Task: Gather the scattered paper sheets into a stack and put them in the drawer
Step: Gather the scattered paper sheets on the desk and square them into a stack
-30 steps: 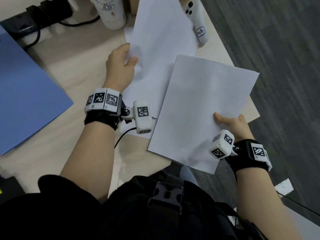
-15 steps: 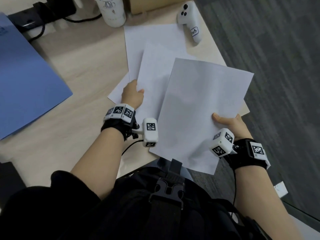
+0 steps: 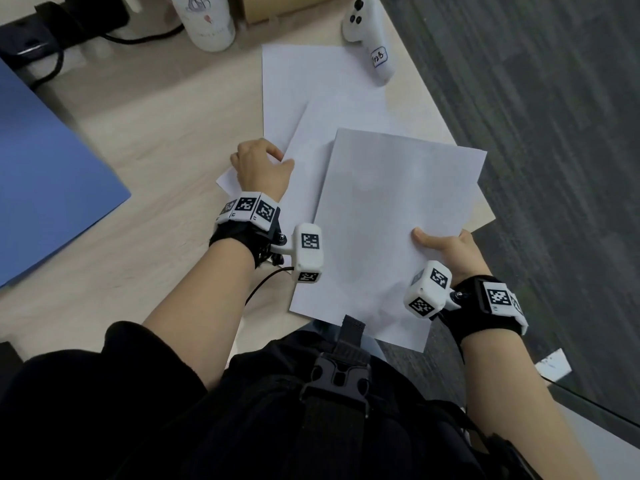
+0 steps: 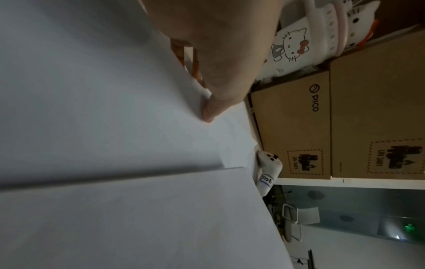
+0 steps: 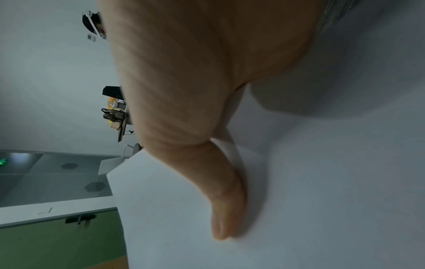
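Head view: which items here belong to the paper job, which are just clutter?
Job: sheet held by right hand; sheet gripped by left hand; sheet on desk.
Clutter: white controller; blue folder; white bottle; cardboard box.

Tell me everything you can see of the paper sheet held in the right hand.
The sheet is plain white paper, blank on the face that shows, flat and uncreased. The right hand pinches its right edge, thumb on top. It lies skewed, uppermost, overlapping the other sheets on the wooden table. Its near end juts out past the table edge, over the person's lap. The left hand grips a lower sheet, not this one.
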